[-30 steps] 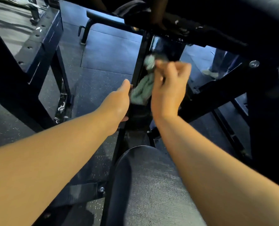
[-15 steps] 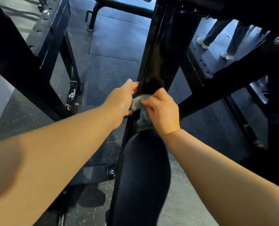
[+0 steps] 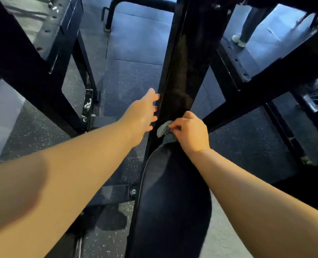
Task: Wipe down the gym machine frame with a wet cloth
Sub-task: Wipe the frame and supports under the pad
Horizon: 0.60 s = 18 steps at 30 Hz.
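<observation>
Right hand (image 3: 192, 132) grips a bunched grey cloth (image 3: 163, 129), fingers curled round it, pressed to the black frame beam (image 3: 184, 71) just above the padded seat (image 3: 173, 192). Left hand (image 3: 141, 116) has fingers extended, tips apparently touching the beam's left edge.

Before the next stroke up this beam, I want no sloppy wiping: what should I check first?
1. The right hand grips the cloth: ok.
2. The cloth lies against the central beam: ok.
3. The left hand is open at the beam's left edge: ok.
4. Beam above both hands unobstructed: ok.
5. Cloth wet enough: cannot tell.
</observation>
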Tool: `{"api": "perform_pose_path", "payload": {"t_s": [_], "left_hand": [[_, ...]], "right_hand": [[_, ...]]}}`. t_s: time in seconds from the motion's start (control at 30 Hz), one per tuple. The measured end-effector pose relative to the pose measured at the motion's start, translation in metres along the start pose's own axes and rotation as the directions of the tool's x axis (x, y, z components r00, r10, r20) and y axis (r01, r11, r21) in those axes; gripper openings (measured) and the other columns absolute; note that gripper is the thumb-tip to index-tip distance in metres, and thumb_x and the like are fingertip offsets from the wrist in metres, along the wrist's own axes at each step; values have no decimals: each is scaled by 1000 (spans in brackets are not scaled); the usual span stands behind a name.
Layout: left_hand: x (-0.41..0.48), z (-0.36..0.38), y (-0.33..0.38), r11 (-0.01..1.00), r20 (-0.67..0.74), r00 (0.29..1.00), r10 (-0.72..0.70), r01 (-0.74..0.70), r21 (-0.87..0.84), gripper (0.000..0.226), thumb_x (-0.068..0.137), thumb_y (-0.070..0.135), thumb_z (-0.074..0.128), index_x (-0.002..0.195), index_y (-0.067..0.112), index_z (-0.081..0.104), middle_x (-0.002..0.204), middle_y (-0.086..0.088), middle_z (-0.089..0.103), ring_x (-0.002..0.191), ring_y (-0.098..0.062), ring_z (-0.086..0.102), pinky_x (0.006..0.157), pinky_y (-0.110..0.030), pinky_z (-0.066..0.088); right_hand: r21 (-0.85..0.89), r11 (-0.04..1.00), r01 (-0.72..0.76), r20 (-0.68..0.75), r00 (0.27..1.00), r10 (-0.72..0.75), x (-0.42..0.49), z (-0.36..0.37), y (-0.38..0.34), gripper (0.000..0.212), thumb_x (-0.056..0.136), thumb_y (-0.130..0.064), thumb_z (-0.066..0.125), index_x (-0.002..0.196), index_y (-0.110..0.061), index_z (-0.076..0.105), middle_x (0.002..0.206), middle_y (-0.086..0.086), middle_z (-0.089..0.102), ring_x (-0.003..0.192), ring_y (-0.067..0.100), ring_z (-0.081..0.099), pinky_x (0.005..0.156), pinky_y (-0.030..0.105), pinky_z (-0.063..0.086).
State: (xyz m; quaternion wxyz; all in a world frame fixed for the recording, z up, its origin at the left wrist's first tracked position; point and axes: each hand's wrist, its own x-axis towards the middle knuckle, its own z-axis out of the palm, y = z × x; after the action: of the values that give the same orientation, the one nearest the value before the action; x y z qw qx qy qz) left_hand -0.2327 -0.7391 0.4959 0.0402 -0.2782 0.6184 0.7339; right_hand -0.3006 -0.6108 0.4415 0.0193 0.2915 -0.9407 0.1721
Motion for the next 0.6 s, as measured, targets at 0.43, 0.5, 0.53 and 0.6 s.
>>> {"api": "perform_pose_path", "payload": {"t_s": [0.43,0.5,0.53,0.6], "left_hand": [[-7,-3,70,956,-26,968,251,-244,163,49,98,52,30,141,32,41,145,7,42,131,-19,41,111,-46,31],[-12,-2,76,944,-27,959,283,-273,182,43,98,48,32,135,31,46,139,8,46,127,-18,45,109,-45,34],[-15,-1,81,935,-13,951,308,-299,191,35,99,46,32,126,33,50,133,10,48,123,-17,46,107,-44,36],[-23,4,90,912,5,936,352,-344,222,21,101,38,30,92,37,50,107,18,47,104,-16,44,91,-29,42]], "right_hand": [[282,954,102,-546,835,73,33,-49,-43,21,90,-10,56,107,-10,69,101,10,56,88,17,49,71,11,29],[295,946,134,-584,809,67,36,-59,-42,19,87,-3,61,101,-10,71,95,-1,53,82,7,48,66,12,32],[321,938,132,-614,783,100,39,-69,-46,19,86,-1,62,99,-10,72,95,-6,50,82,4,47,67,10,35],[437,897,63,-664,696,274,51,-87,-57,18,88,-1,61,102,-9,70,96,-9,49,78,1,47,69,4,36]]}}
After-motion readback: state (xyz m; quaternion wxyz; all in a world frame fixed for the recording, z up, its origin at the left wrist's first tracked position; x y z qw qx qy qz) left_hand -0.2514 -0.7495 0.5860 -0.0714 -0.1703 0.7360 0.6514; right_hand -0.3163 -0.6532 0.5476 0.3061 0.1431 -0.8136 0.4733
